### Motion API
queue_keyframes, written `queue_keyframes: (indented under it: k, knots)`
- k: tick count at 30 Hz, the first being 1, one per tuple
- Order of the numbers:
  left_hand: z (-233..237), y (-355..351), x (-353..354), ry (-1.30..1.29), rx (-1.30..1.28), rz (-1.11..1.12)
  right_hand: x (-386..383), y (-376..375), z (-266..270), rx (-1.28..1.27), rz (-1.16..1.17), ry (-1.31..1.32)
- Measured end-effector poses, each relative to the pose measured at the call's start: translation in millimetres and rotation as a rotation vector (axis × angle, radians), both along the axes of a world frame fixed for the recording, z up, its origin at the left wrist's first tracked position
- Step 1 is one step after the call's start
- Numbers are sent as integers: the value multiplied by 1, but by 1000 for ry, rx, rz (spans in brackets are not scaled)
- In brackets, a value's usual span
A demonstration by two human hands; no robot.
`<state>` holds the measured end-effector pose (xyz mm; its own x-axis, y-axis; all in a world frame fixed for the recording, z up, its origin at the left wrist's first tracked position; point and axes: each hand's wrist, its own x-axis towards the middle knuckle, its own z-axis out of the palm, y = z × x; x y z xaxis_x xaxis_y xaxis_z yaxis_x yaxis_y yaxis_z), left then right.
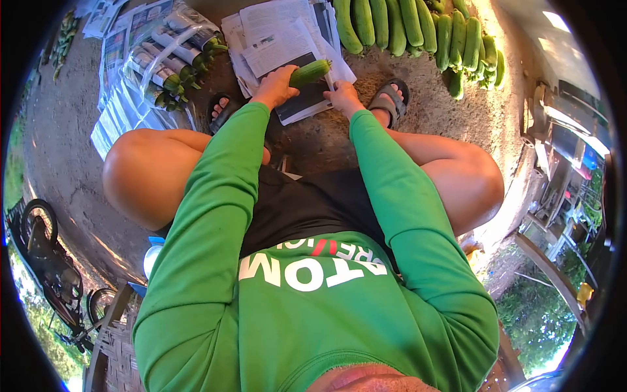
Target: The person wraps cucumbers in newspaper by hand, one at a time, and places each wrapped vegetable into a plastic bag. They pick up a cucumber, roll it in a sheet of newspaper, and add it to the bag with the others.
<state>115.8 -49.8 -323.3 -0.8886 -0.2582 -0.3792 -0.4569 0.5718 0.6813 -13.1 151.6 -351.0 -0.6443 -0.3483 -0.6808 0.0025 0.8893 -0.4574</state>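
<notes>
My left hand (pixel 275 87) is wrapped round one end of a long green gourd (pixel 310 73), which looks like a luffa or large cucumber. The gourd is held over a stack of printed paper sheets (pixel 277 42) on the ground between my feet. At the right edge of that stack, my right hand (pixel 344 98) has its fingers closed on a sheet of paper (pixel 307 108) with a dark printed area. Part of the gourd's near end is hidden by my left fingers.
Several gourds wrapped in newspaper (pixel 173 59) lie at the left on spread sheets (pixel 124 121). Rows of unwrapped green gourds (pixel 398 26) lie on the dirt floor at the upper right. My sandalled feet flank the paper stack. A motorcycle (pixel 55 261) stands at far left.
</notes>
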Motion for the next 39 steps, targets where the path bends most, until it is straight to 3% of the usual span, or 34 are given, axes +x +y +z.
queue_keyframes:
  k: [5,13,15,21,24,29,34,39]
  knots:
    - [-9,2,0,-3,-30,-24,0,18,-28,-41,-94,-9]
    - [-2,4,-3,-16,-24,-31,-1,14,-10,-109,-277,-163]
    - [-8,5,-4,-4,21,-27,-1,11,-5,-119,-375,-213]
    - [-23,-5,-12,-37,169,-148,-11,4,15,-92,-291,-232]
    - [-34,-14,-14,-47,281,-162,-10,-6,27,-229,-516,-282]
    - [-52,-15,-9,-17,329,-136,-13,-16,34,-323,-549,-360]
    - [-35,-11,-12,-68,393,-70,-13,-15,32,-383,-715,-490]
    - [-22,-11,-6,20,257,-52,-17,-21,16,-508,-844,-554]
